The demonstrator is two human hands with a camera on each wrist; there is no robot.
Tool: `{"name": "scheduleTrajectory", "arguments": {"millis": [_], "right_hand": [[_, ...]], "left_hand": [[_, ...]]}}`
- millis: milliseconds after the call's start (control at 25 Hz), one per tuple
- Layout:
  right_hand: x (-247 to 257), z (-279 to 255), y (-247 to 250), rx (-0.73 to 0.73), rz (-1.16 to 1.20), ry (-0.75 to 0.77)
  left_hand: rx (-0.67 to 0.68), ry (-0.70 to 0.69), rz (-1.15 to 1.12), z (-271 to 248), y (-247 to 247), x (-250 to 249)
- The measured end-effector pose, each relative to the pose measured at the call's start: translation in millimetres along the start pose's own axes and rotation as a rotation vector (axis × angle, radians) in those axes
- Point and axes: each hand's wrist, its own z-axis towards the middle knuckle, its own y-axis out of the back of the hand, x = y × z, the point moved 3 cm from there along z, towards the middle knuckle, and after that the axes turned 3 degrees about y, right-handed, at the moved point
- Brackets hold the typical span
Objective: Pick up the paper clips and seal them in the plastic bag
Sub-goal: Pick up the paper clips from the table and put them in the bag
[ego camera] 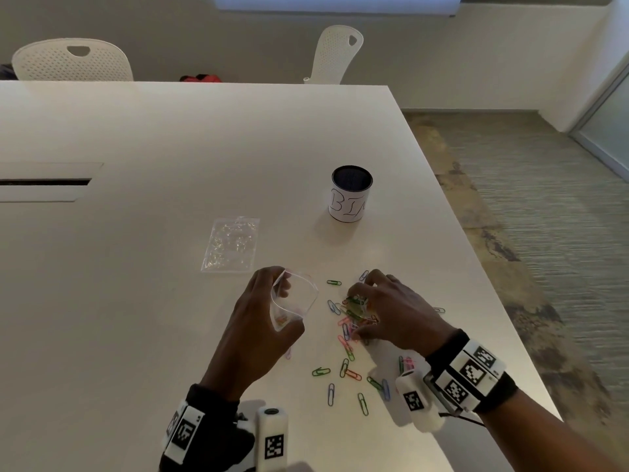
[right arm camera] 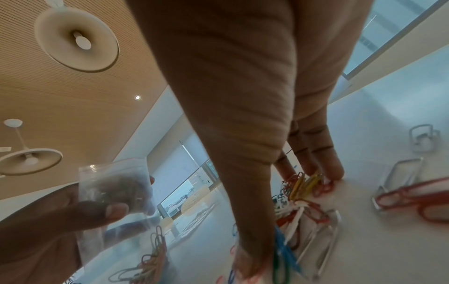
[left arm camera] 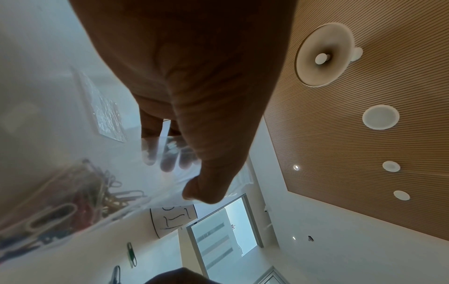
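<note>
My left hand (ego camera: 289,305) holds a small clear plastic bag (ego camera: 308,294) upright just above the table, its mouth spread open; thumb on the near side, fingers on the far side. In the left wrist view several coloured paper clips (left arm camera: 60,201) lie in the bag's bottom. My right hand (ego camera: 357,310) arches over the pile of coloured paper clips (ego camera: 345,330) on the white table (ego camera: 170,148), its fingers (right arm camera: 323,165) and thumb curled round a clump. More loose clips (ego camera: 340,379) lie scattered nearer me. The bag (right arm camera: 116,188) sits left of the pile.
A flat stack of spare clear bags (ego camera: 231,245) lies beyond my left hand. A dark cup with a white label (ego camera: 351,194) stands farther back. The table's right edge (ego camera: 476,253) runs close to my right hand. Two white chairs stand behind the table.
</note>
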Motion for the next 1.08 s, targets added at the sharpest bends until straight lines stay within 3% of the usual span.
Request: {"name": "scheduleTrajectory", "arguments": {"millis": [320,760,960,1080], "right_hand": [[13,-2,1,-0.128,0.032,0.072],[-12,-1,17,-0.263,0.283,0.016],[-29,-8,28,-0.289,0.702,-0.135],[-22,-15,40,-0.281,1.012,-0.144]], "left_hand": [[-0.002,-0.002,0.011,4,-3,-1],[-0.003,0.002,-0.001,0,-1,-1],[-0.001,0.003,0.004,1,0,-1],[0.004,0.003,0.005,2,0,-1]]}}
